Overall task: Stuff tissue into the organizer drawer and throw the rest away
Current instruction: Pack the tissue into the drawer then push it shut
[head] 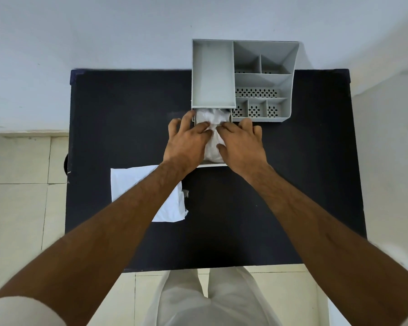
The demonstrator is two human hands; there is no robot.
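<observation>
A grey plastic organizer [264, 78] stands at the back of the dark table. Its drawer [211, 164] is pulled out toward me and holds crumpled white tissue [210, 118]. My left hand [186, 142] and my right hand [242, 142] rest side by side on top of that tissue, fingers spread and pressing down on it. The hands hide most of the drawer; only its front edge and back corners show. A flat stack of white tissue [137, 184] lies on the table to the left, partly under my left forearm.
The dark table [292, 184] sits against a pale wall. The organizer's open compartments with perforated floors [257, 92] are to the right of the drawer. A dark round object [66, 163] shows at the table's left edge above the tiled floor.
</observation>
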